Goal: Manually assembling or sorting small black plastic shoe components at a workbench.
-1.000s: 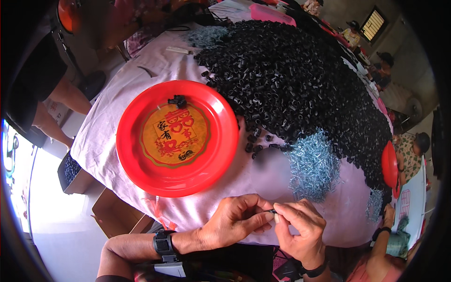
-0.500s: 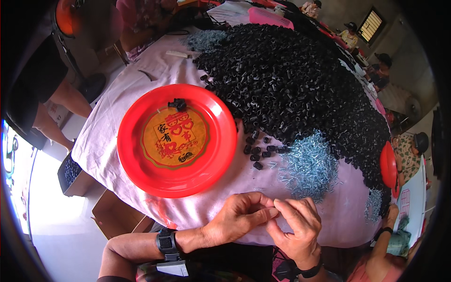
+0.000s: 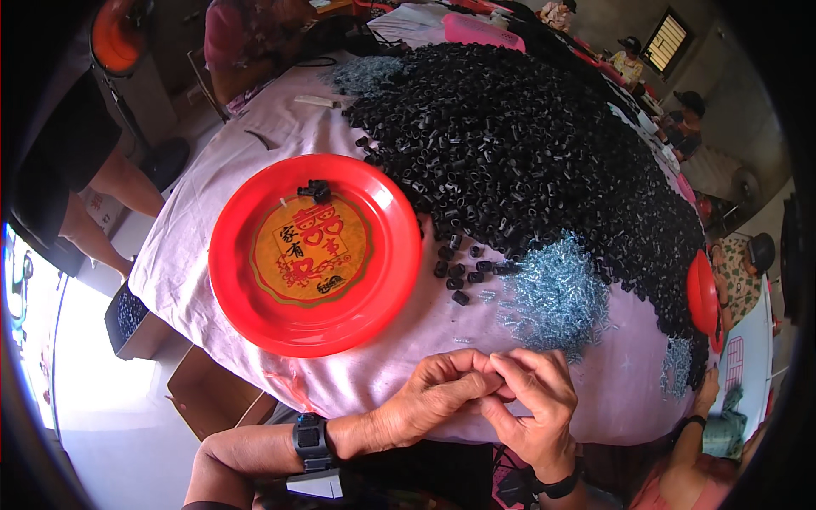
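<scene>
My left hand (image 3: 435, 394) and my right hand (image 3: 535, 408) meet at the front edge of the cloth-covered table, fingertips pinched together. Whatever they hold is too small or too hidden to make out. Just beyond my right hand lies a heap of small silvery screws (image 3: 557, 293). Several loose short black tubular pieces (image 3: 460, 297) are scattered left of the screws. Behind them rises a large pile of the same black pieces (image 3: 527, 144). To the left, a round red plate (image 3: 228, 263) carries a small cluster of black parts (image 3: 316, 191) near its far side.
Pink cloth (image 3: 191, 212) covers the table. Open cardboard boxes (image 3: 212, 387) stand below its left edge. A second screw heap (image 3: 365, 75) and a pink basket (image 3: 483, 32) lie far off. Another red plate (image 3: 701, 289) is at right, beside a co-worker's arm (image 3: 690, 442). Other people sit around.
My right fingertips have slid slightly left, overlapping the left ones more. The whole view has shifted a little; the plate and piles look unchanged.
</scene>
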A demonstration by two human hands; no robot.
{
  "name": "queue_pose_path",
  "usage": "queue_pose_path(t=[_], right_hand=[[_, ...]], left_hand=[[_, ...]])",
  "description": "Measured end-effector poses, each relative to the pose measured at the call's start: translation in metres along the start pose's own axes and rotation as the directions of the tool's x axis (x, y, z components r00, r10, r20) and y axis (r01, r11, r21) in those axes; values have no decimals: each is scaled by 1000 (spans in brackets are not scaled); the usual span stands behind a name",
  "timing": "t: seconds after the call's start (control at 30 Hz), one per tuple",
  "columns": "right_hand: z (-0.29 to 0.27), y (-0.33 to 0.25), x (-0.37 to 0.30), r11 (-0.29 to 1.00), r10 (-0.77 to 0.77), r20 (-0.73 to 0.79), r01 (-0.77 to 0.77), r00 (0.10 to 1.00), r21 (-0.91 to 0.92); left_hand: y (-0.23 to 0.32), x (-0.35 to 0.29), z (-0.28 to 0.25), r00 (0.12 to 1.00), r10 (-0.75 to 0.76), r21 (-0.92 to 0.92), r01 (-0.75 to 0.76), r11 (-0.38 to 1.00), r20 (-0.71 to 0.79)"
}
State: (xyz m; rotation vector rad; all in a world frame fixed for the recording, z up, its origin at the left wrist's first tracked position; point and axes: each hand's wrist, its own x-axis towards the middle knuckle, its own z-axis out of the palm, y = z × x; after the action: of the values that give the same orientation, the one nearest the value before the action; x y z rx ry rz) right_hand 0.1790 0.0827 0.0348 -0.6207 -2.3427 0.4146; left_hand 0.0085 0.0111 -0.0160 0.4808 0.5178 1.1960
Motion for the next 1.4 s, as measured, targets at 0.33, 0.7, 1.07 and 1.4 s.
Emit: queue_pose_path(t=[0.33, 0.7, 1.07, 1.4], right_hand=[[-10, 13, 5, 992, -116, 108, 120, 987, -31], [-5, 23, 4, 987, -145, 158, 132, 977, 90], [0, 29, 12, 980, -143, 201, 110, 969, 168], [4, 27, 10, 977, -187, 201, 160, 962, 142]], left_hand=[[4, -7, -9, 987, -162, 129, 164, 978, -20], [2, -10, -2, 992, -120, 114, 125, 986, -49], [8, -12, -2, 986, -153, 74, 157, 985, -59], [5, -10, -6, 980, -179, 54, 183, 982, -84]])
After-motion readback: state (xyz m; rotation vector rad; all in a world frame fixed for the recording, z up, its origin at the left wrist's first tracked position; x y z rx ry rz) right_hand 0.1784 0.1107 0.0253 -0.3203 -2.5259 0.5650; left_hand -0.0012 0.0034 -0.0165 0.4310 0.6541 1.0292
